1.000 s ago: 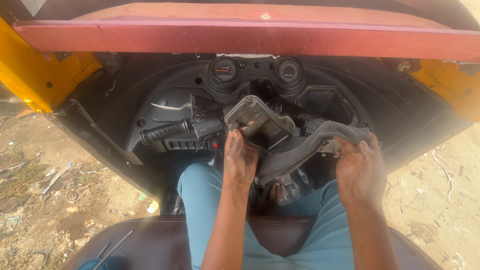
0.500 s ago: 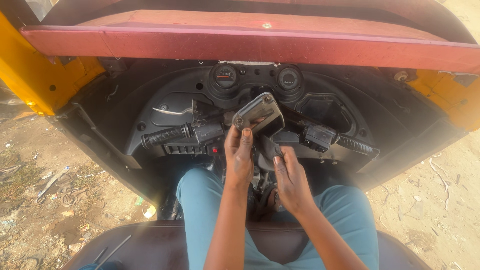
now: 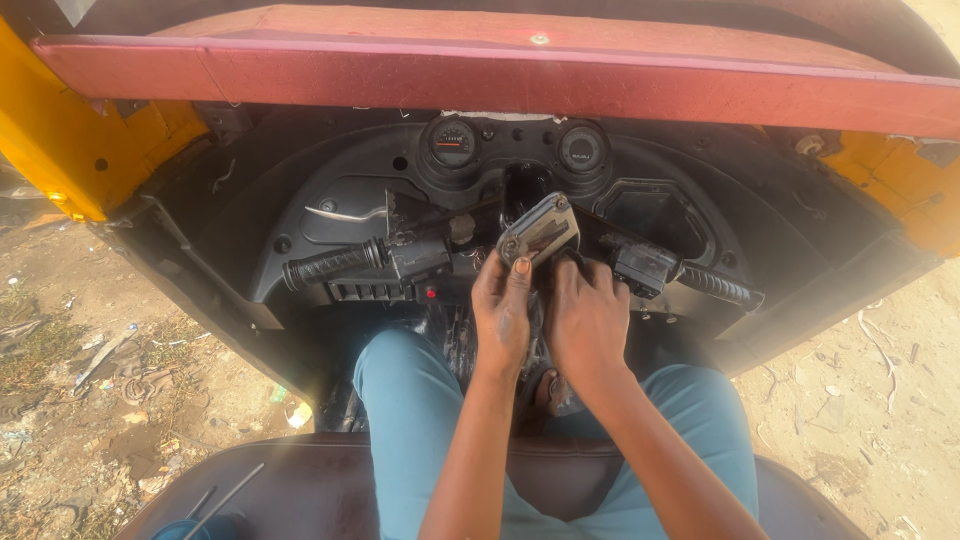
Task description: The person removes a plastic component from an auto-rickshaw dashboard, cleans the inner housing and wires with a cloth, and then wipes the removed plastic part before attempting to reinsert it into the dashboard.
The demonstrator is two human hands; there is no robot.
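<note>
Far left: bare dirt ground (image 3: 70, 400) beyond the black ribbed rubber handlebar grip (image 3: 330, 265), open room around it. Centre: grey rectangular metal reservoir cover (image 3: 538, 230), tilted, w/ left hand (image 3: 503, 315) just below at 6 o'clock, fingers curled, fingertip touching its lower edge. Right hand (image 3: 585, 320) beside it at 3 o'clock, fingers bent, pressed against parts under the cover; grip unclear. Right grip (image 3: 718, 287) free, well apart.
</note>
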